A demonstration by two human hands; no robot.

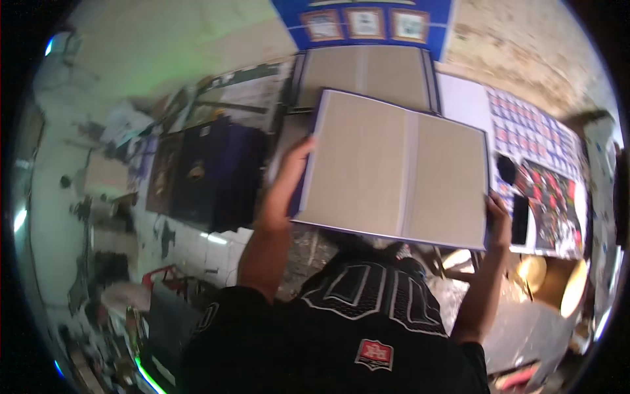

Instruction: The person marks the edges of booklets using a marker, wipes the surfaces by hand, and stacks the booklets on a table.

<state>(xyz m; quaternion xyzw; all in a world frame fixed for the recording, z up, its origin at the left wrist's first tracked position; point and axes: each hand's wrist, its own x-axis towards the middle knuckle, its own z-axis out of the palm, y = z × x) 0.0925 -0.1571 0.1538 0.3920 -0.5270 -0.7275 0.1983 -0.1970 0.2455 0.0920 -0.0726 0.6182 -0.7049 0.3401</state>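
I hold an opened-out hardcover book case [361,164] in front of me, slightly tilted. Its inner face shows two grey-beige boards with a pale spine strip between them and a narrow dark blue border. My left hand [296,161] grips its left edge, with the fingers partly hidden behind the board. At the lower right edge, my right hand [499,213] is closed on the rim, its fingertips partly out of sight. Just beyond lies another open book case [328,72] of the same kind, apparently on top of others.
A stack of dark blue covers [220,171] stands to the left. On the right, a table holds printed sheets [551,203], a black flat object [519,220] and a round black thing [506,169]. Below it sits a tan roll [571,285]. Three framed pictures [365,24] hang ahead.
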